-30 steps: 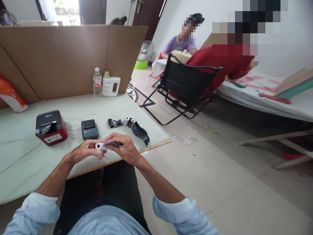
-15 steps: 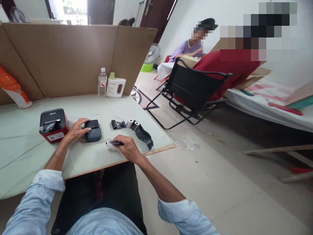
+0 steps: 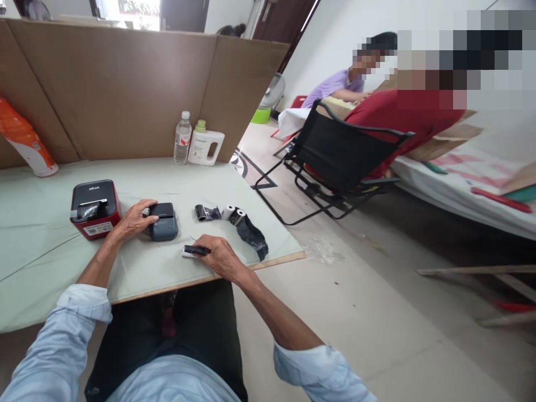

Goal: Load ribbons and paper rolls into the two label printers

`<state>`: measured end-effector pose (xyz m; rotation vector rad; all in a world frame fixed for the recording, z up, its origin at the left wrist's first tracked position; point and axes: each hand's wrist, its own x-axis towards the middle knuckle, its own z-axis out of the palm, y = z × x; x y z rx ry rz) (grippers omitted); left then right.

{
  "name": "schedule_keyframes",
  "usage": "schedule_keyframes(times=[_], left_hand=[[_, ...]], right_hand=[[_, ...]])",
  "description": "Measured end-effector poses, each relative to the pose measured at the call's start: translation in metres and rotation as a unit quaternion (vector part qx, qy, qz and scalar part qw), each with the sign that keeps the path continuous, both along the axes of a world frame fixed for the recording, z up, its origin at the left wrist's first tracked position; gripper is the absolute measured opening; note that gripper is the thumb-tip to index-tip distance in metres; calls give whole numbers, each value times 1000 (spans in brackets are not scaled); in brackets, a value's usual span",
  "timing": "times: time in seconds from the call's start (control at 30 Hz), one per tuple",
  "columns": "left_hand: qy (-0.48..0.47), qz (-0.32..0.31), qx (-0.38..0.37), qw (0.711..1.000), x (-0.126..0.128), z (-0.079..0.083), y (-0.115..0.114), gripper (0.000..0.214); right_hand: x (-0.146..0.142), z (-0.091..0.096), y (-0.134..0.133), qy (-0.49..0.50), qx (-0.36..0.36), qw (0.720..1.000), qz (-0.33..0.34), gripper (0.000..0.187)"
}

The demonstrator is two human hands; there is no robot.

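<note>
My left hand (image 3: 133, 220) rests on the left side of a small dark grey printer (image 3: 163, 221) on the pale green table (image 3: 50, 245), fingers curled against it. A small white paper roll (image 3: 189, 251) in a dark wrapper lies on the table near the front edge, and my right hand (image 3: 221, 255) is closed on it. A red and black label printer (image 3: 95, 208) stands just left of my left hand. Beyond my right hand lie two more white rolls (image 3: 233, 213) with black wrapper pieces (image 3: 253, 237).
A cardboard screen (image 3: 125, 89) walls the table's back. A water bottle (image 3: 182, 138) and a white jug (image 3: 205, 145) stand at its foot, an orange pack (image 3: 23, 139) at far left. Two people sit to the right by a black folding chair (image 3: 335, 156).
A second ago both hands held the roll above the table edge. My left hand let go and went to the grey printer; my right hand set the roll down on the table.
</note>
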<state>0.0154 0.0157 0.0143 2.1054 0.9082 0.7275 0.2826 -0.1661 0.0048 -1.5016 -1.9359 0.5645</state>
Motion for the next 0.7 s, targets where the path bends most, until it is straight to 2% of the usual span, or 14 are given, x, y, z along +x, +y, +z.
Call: schedule_keyframes(times=[0.13,0.43,0.57,0.7], left_hand=[[9,6,4,1000,1,3,-2,60],[19,28,-5,999,7,15,-2,58],[15,30,3,999,8,15,-1,57],[10,31,2,999,10,13,2,59]], right_hand=[[-1,-2,3,2,13,1000,-7,11],[1,1,6,9,19,1000,4,18],[-2,11,15,28,73,997,0,14],[-17,16,39,29,143,989,-10,9]])
